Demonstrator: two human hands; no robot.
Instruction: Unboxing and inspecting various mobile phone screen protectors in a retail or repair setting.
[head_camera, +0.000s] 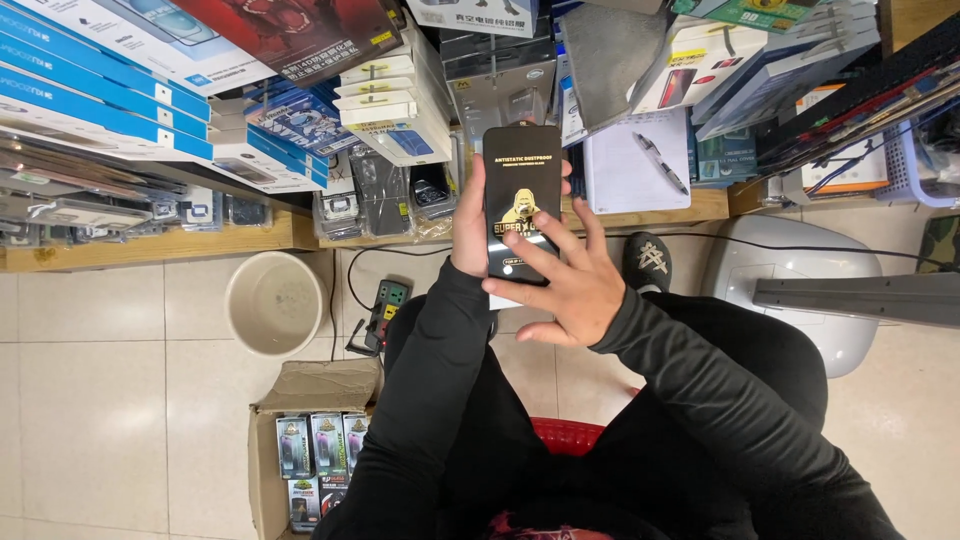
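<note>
Upright, black packet (521, 200) gripped by left hand (468, 225); right hand (560, 285) fingers apparently touching front.

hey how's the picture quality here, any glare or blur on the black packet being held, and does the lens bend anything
Head view: even indoor light, soft shadows only. The flat black rectangular packet held by the left hand, right hand on its front, is sharp with little glare. The wide lens bows the wooden shelf edge; the round cream plastic bucket stays in focus.
</note>
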